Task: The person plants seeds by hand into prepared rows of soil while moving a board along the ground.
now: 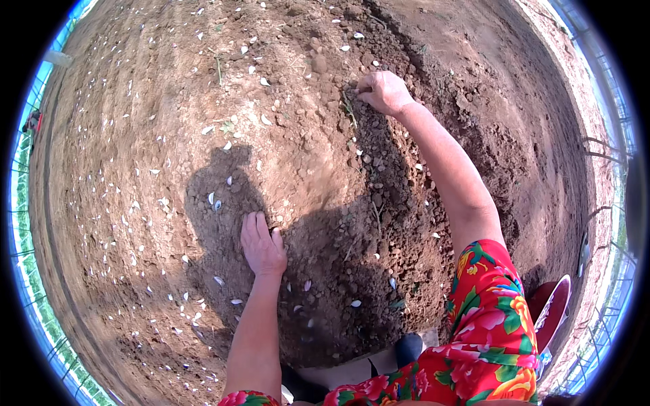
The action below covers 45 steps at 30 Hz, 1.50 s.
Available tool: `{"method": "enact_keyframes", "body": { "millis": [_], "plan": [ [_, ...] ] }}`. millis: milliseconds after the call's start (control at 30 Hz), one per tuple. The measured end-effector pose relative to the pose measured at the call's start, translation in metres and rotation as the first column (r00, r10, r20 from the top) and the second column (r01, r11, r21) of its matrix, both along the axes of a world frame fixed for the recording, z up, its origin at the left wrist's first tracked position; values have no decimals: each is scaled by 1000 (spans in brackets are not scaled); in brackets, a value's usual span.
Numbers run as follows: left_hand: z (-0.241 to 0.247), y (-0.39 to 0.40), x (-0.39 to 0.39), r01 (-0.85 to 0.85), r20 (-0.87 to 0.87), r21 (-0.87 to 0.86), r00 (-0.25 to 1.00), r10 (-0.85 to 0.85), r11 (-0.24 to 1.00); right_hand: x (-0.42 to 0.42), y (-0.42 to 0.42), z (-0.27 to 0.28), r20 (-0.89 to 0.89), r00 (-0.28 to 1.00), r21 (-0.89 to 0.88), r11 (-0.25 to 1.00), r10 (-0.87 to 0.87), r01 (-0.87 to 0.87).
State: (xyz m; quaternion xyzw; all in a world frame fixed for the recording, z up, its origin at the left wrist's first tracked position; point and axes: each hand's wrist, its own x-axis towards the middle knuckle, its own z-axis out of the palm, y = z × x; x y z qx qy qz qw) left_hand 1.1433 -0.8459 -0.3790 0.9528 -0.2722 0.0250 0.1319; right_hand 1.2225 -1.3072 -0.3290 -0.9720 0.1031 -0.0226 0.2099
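Note:
My left hand (263, 244) rests palm down on the tilled soil (315, 167), fingers extended and thumb apart. Just beyond its fingertips lie a few pale garlic cloves (211, 198), in the shadow of my head. Farther forward, my right hand (384, 92) is lowered to the loose dirt beside a dark furrow, with its fingers curled inward. Whatever may be between those fingertips is hidden. One clove (376, 63) sits just past this hand, and another clove (359, 152) lies nearer to me. A green weed stem (349, 107) is beside the fingers.
Many cloves (136, 205) stand in rows across the soil at left. A red bucket (546, 314) with pale contents is by my right side. Beyond the furrow runs smoother ground (528, 132). Below me is a pale flat surface (350, 373). Greenhouse framing (617, 152) curves along the right edge.

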Motion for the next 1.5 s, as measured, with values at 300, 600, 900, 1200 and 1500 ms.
{"method": "enact_keyframes", "body": {
  "millis": [300, 600, 900, 1200, 1500],
  "plan": [
    [-2, -8, 1, 16, -11, -13, 1000, -16, 1000, -4, 45, -6, -102, 972, -218, 948, 212, -230],
    [-4, -8, 1, 8, -1, -13, 1000, -8, 1000, 2, 44, -22, -92, 951, -63, 951, 296, -302],
    [-2, -8, 0, 7, 3, -20, 1000, -7, 1000, -5, 42, -18, -137, 940, -138, 933, 314, -332],
    [-3, -9, 1, -6, -2, -15, 1000, 6, 1000, -8, 48, -33, -94, 939, -223, 912, 331, -343],
    [0, -12, 1, -10, -33, -14, 999, 9, 1000, 6, 68, -2, -387, 904, -325, 891, 181, -318]
  ]
}}
